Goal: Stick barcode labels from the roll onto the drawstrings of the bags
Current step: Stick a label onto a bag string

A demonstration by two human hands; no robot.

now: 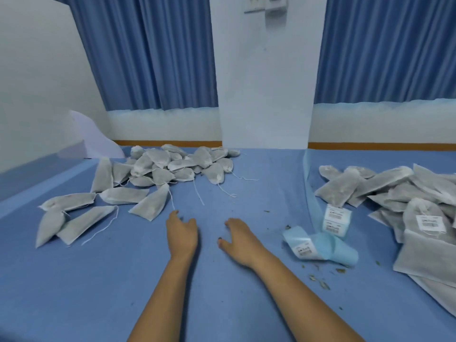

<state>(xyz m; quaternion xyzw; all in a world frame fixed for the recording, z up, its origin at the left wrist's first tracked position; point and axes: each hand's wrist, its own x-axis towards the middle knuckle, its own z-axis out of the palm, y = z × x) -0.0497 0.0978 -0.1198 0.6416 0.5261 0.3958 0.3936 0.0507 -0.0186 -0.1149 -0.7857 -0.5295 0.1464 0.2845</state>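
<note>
Head view: left hand (182, 234) and right hand (238, 239) are held relaxed and empty over the blue sheet (222, 304). Barcode label roll (318, 245) is laid beside labelled bags (394, 193); unlabelled drawstring bags (172, 164) are heaped left. Label print is unreadable.

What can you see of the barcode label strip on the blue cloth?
The label strip is a pale blue backing ribbon carrying white barcode labels. It is unrolled, trailing from the far side toward the person and ending in loose curls on the blue cloth, between the right hand and the right-hand pile of bags. Neither hand touches it.
</note>
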